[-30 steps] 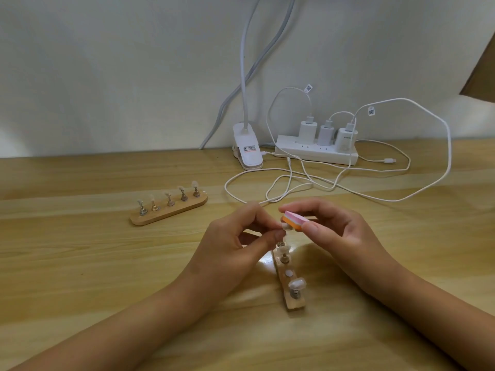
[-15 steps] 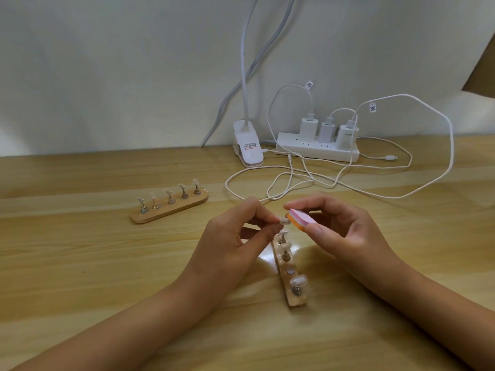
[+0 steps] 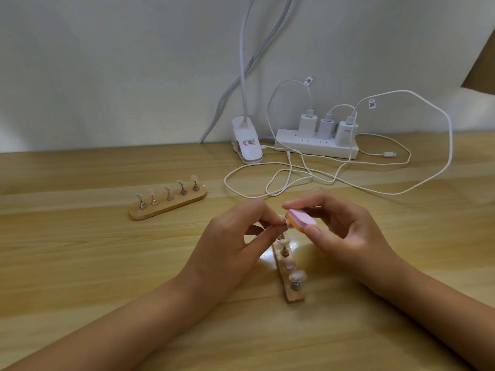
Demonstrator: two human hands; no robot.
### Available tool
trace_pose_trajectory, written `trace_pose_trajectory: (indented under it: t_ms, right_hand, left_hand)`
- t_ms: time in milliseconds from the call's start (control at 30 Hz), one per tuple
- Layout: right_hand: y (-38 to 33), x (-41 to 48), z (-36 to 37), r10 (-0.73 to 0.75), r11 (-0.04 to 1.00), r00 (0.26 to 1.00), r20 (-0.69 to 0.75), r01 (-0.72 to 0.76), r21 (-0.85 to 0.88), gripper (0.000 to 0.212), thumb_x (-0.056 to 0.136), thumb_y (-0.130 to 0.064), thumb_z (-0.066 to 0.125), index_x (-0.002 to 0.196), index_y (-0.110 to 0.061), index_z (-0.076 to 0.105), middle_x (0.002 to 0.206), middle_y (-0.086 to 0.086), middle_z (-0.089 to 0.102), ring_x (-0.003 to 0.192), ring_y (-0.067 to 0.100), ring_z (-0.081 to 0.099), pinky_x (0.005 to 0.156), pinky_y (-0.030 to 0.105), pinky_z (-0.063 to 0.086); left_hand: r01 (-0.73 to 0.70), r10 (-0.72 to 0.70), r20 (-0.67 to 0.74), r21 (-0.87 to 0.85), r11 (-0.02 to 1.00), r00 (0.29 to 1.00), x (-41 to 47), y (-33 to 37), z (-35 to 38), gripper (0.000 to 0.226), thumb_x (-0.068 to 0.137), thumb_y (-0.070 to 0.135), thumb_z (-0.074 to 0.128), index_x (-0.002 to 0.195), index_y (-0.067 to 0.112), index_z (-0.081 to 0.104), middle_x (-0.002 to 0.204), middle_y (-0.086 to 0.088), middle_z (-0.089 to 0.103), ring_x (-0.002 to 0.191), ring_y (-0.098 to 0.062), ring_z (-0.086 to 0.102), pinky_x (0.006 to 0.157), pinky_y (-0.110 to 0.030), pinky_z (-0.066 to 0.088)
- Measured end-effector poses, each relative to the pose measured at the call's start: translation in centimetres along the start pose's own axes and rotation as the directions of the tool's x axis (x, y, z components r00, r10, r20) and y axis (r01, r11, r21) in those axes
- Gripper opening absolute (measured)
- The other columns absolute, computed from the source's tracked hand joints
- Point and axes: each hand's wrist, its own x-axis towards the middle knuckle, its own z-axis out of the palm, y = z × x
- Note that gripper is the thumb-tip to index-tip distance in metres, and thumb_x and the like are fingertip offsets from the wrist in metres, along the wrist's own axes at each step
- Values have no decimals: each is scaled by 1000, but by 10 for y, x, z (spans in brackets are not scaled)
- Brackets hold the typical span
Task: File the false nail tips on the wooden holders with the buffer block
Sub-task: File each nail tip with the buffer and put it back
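Barely anything has shifted in half a second: your left hand (image 3: 227, 245) still pinches a nail tip (image 3: 284, 220) between thumb and forefinger, and your right hand (image 3: 345, 231) pinches the buffer block (image 3: 301, 219), whose left edge touches that tip. Both hover over the far end of the near wooden holder (image 3: 290, 291). White cables (image 3: 294, 180) loop just beyond your knuckles; the second holder (image 3: 168, 207) lies well apart, to the left.

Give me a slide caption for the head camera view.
Right hand holds a pink-and-orange buffer block against a nail tip pinched by the left hand above a wooden holder.
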Motion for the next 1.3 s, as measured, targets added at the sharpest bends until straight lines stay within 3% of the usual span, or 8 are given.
trace_pose_trajectory:
  t_ms: [200, 333, 500, 600, 767, 867, 1133, 1300]
  right_hand:
    - [4, 1, 0, 25, 995, 1000, -18, -26, -91, 26, 83, -19, 68, 109, -17, 72, 105, 0, 70, 103, 26, 64, 94, 44, 51]
    - [1, -1, 2, -50, 995, 998, 38, 53, -88, 32, 85, -25, 65, 114, -14, 72, 104, 3, 66, 101, 25, 63, 91, 28, 49]
    - [7, 1, -2, -1, 989, 1000, 13, 3, -146, 33, 82, -20, 70, 114, -16, 71, 107, 3, 66, 101, 27, 61, 91, 43, 50]
    - [4, -1, 1, -65, 986, 996, 54, 72, -148, 36, 82, -25, 68, 116, -14, 70, 106, 2, 64, 101, 22, 60, 90, 31, 48]
    - [8, 2, -2, 36, 987, 999, 28, -31, -159, 32, 81, -20, 70, 114, -19, 70, 108, 0, 65, 102, 25, 61, 95, 45, 49]
    - [5, -2, 0, -37, 991, 997, 70, 46, -126, 35, 84, -25, 66, 117, -16, 68, 110, 0, 64, 106, 26, 60, 94, 38, 49]
    - [5, 5, -6, 108, 993, 985, -136, -101, 57, 37, 76, -40, 68, 111, -28, 72, 112, 0, 71, 101, 8, 66, 84, 16, 50]
    - [8, 9, -9, 168, 983, 963, -211, -147, 108, 38, 72, -50, 66, 105, -35, 76, 115, -10, 72, 104, 2, 64, 85, 16, 50]
  left_hand:
    - [-104, 98, 44, 154, 983, 994, 0, -5, -3, 8, 87, 16, 70, 88, 9, 66, 85, 11, 65, 79, -3, 65, 70, -23, 56]
    - [-244, 230, 83, 277, 929, 970, 2, -9, -9, 18, 90, 20, 63, 88, 2, 67, 84, 0, 67, 74, -16, 66, 63, -34, 57]
    - [-276, 264, 81, 310, 910, 961, 3, -13, -12, 18, 90, 18, 64, 85, 1, 67, 82, -1, 67, 72, -14, 65, 61, -33, 56]
    - [-322, 306, 101, 318, 892, 947, 3, -15, -12, 18, 91, 15, 64, 85, -2, 67, 83, -5, 68, 73, -21, 67, 61, -36, 56]
    - [-426, 414, 112, 348, 835, 903, 2, -14, -12, 11, 91, 11, 66, 86, 2, 67, 87, -6, 70, 76, -23, 68, 60, -35, 56]
    - [-452, 433, 132, 311, 836, 891, 1, -13, -11, 6, 92, 13, 65, 92, 8, 62, 89, -6, 71, 77, -20, 69, 63, -34, 56]
    - [-172, 171, 26, 107, 979, 985, 6, -10, -12, 16, 87, 10, 70, 103, 10, 73, 92, 1, 70, 83, -5, 67, 74, -20, 56]
    - [256, -273, -24, -272, 928, 962, 11, -9, -17, 21, 82, 17, 68, 102, 19, 75, 90, 0, 75, 83, -11, 70, 76, -20, 54]
